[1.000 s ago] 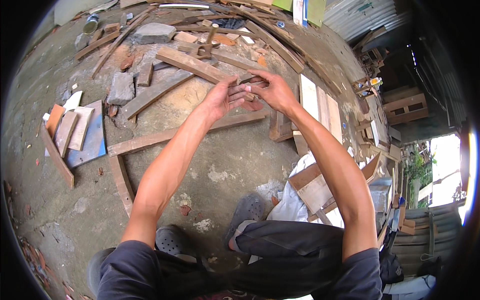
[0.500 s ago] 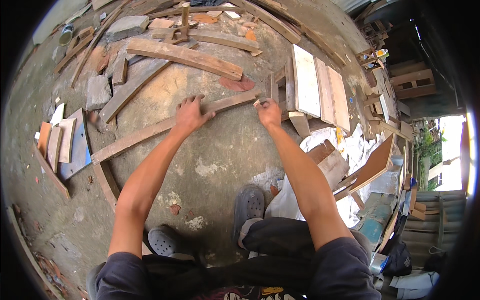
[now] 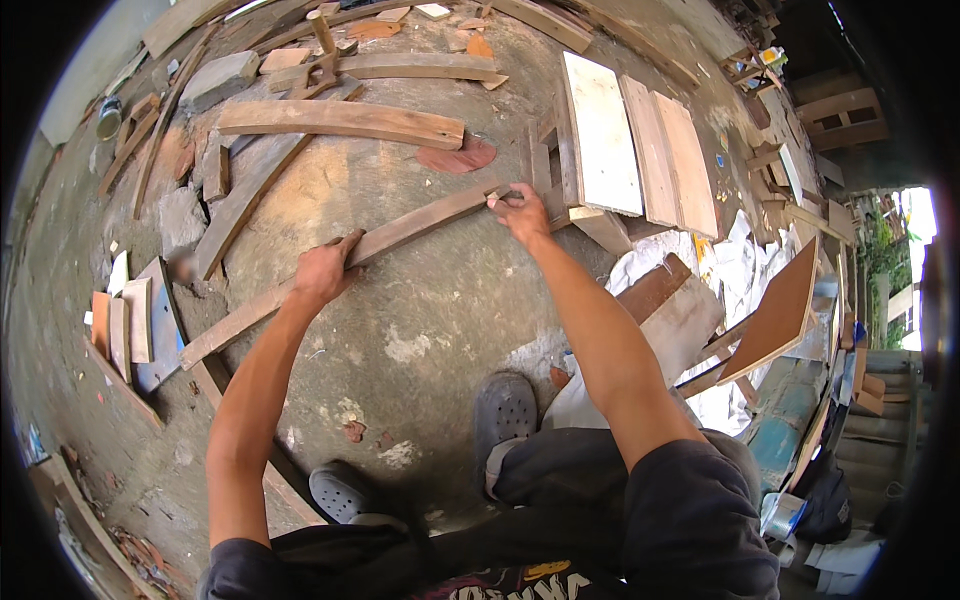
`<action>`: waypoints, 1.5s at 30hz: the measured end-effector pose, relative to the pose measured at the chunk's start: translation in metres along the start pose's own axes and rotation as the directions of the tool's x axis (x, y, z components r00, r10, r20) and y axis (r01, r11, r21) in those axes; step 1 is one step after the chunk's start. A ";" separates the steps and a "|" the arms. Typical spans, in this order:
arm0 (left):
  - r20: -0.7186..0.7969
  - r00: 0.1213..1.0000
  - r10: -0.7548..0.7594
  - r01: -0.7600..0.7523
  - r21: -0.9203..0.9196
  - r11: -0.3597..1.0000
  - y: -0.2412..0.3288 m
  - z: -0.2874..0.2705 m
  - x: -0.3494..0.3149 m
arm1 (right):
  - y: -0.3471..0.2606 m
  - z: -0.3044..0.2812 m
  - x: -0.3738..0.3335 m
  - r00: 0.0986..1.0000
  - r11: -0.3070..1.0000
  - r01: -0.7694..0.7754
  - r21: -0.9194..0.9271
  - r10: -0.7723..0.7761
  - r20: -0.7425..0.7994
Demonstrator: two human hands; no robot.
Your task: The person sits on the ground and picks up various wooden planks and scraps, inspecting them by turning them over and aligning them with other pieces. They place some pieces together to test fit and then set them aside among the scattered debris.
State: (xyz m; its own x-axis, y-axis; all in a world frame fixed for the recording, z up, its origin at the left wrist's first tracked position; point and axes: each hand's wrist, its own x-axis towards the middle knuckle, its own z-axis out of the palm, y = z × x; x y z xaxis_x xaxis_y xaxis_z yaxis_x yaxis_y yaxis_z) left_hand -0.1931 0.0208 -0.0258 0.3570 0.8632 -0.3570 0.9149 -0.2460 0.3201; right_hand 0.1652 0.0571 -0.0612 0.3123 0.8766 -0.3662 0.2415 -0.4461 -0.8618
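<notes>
A long wooden batten [image 3: 400, 232] slants across the concrete floor in front of me, its left end resting over another strip of wood [image 3: 270, 470]. My left hand [image 3: 324, 272] is wrapped over the batten left of its middle. At the batten's right end, my right hand [image 3: 522, 214] is closed in a pinch. Between its fingertips shows a small pale piece [image 3: 496, 198], too little to name, close against the wood. Just right of that hand stands a low wooden frame [image 3: 566, 150] topped with pale boards [image 3: 603, 135].
A thick beam [image 3: 340, 120] lies beyond the batten, with a hammer [image 3: 322, 35] and a handsaw [image 3: 318, 78] farther off. Stone blocks [image 3: 218, 80] and board offcuts [image 3: 140, 320] are on the left. White sacking [image 3: 735, 270] and a tilted brown panel [image 3: 775, 312] are on the right.
My left hand has moved left and nearer along the batten and has closed around it. My right hand stays by the batten's end, now against it. The view has shifted slightly.
</notes>
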 end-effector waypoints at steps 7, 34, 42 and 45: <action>-0.195 0.976 0.101 -0.109 -0.030 0.994 -0.010 0.019 -0.007 | 0.002 0.013 -0.006 1.000 1.000 -0.006 0.021 0.006 0.002; -0.319 0.935 0.152 -0.116 0.128 0.985 -0.002 0.032 -0.003 | 0.010 0.015 -0.012 0.993 0.804 -0.121 0.582 0.104 0.064; -0.300 0.944 0.137 -0.110 0.105 0.988 0.001 0.034 -0.001 | 0.019 0.015 -0.014 0.996 0.760 -0.090 0.643 0.066 0.061; -0.294 0.947 0.133 -0.103 0.114 0.988 -0.001 0.034 -0.001 | 0.013 0.015 -0.016 0.994 0.793 -0.109 0.599 0.081 0.073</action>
State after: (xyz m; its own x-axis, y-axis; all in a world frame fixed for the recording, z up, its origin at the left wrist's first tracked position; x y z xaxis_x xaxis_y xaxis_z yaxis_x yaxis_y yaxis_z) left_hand -0.1876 0.0053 -0.0550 0.4041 0.9139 -0.0379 0.8886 -0.3823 0.2534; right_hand 0.1491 0.0400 -0.0721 0.2626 0.8485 -0.4594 -0.3927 -0.3409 -0.8542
